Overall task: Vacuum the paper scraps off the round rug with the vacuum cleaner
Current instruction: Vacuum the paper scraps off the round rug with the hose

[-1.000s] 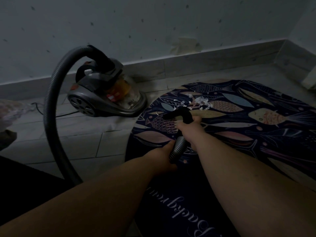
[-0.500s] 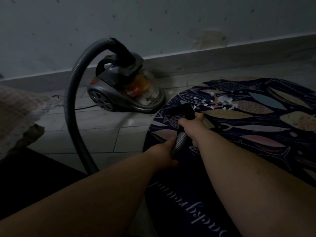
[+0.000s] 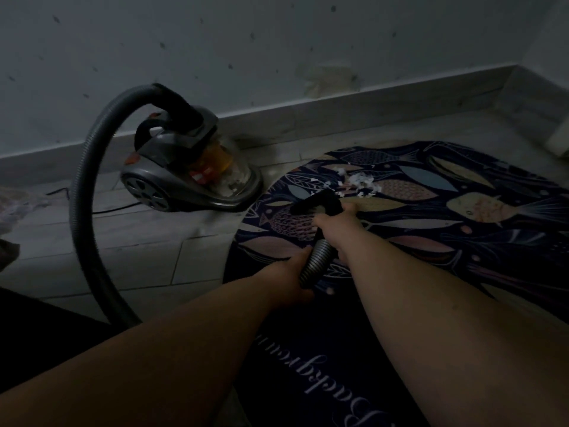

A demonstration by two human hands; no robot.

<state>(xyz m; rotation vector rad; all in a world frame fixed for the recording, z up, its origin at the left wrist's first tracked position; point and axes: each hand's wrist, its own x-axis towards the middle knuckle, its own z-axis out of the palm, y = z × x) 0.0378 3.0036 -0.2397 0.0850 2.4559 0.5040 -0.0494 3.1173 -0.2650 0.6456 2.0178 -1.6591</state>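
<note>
Grips the black bent end piece [image 3: 318, 201] of the hose with the right hand [image 3: 334, 223], fingers wrapped tight round it just behind the bend. Steadies the ribbed grey hose [image 3: 317, 261] lower down with the left hand [image 3: 286, 280], likewise closed round it from the 9 o'clock side. Aims the mouth of the end piece toward 9 o'clock, low over the round rug [image 3: 462, 248], perhaps touching the pile, though too dark to say. Finds the paper scraps [image 3: 361, 184] as a small white cluster at about 1 o'clock from the right hand, near it but not under the mouth, on the far part of the rug among the printed fish. Puts the right hand nearer the scraps than the left, with the held stretch of hose lying along a 7-to-1 o'clock line that runs almost straight at the cluster. Calls, by judgement, for swinging the mouth round from 9 to 1 o'clock and a short push forward. Traces the hose back through a tall loop at 9 o'clock to the canister vacuum cleaner [image 3: 184, 177], parked on the tiled floor [image 3: 138, 251] at 11 o'clock, just off the rug edge, before the skirting board [image 3: 338, 110]. Gives no readable brand on the canister. Reads, upside down in white script [image 3: 323, 383] at the rug's near edge, roughly "Backgrou", cut off by the left arm.
</note>
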